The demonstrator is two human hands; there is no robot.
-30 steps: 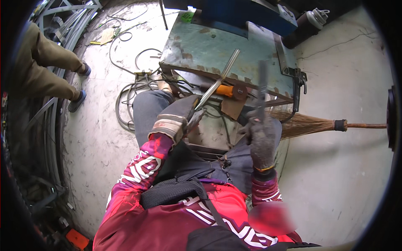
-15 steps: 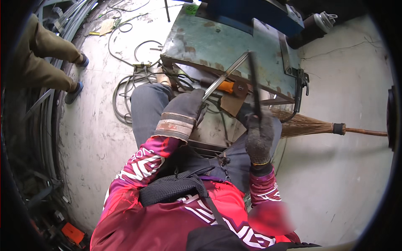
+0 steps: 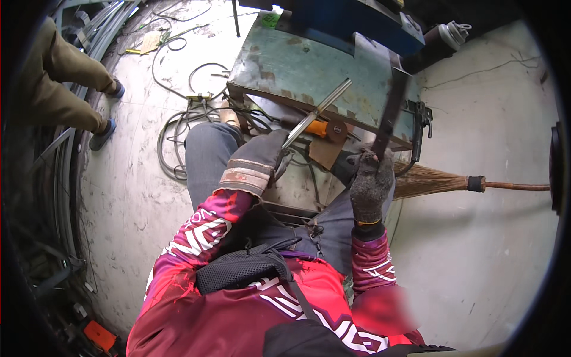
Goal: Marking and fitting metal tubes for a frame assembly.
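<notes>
Fingers [image 3: 366, 157] curled closed, left and right.
Your gloved left hand [image 3: 260, 157] grips a slim silver bar [image 3: 318, 113]; your gloved right hand [image 3: 370, 189] clutches a dark flat bar [image 3: 392, 110].

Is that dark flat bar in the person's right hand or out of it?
In: the gloved right hand is closed around one end of the dark flat bar, and the rest sticks out beyond it.

The slim metal piece [image 3: 327, 103] is glossy, the dark bar [image 3: 392, 113] matt, perhaps steel.
</notes>
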